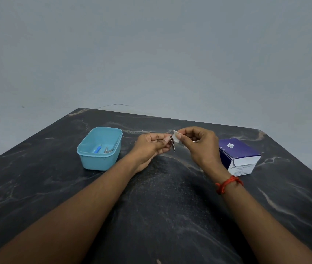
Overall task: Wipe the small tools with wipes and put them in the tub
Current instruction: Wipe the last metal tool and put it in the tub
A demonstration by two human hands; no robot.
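— Above the middle of the dark table, what's held?
— A slim metal tool, maybe a clipper; I cannot tell. The left hand pinches its side. The right hand pinches a white wipe round its upper end.
— How will it handle?
— Light, stiff, and likely slippery once wet. I'd grip mid-length, leaving the ends free.
— Its long axis?
— Near upright, slightly tilted, bare tip pointing down at the table. The blue tub, left of it, holds two small tools.
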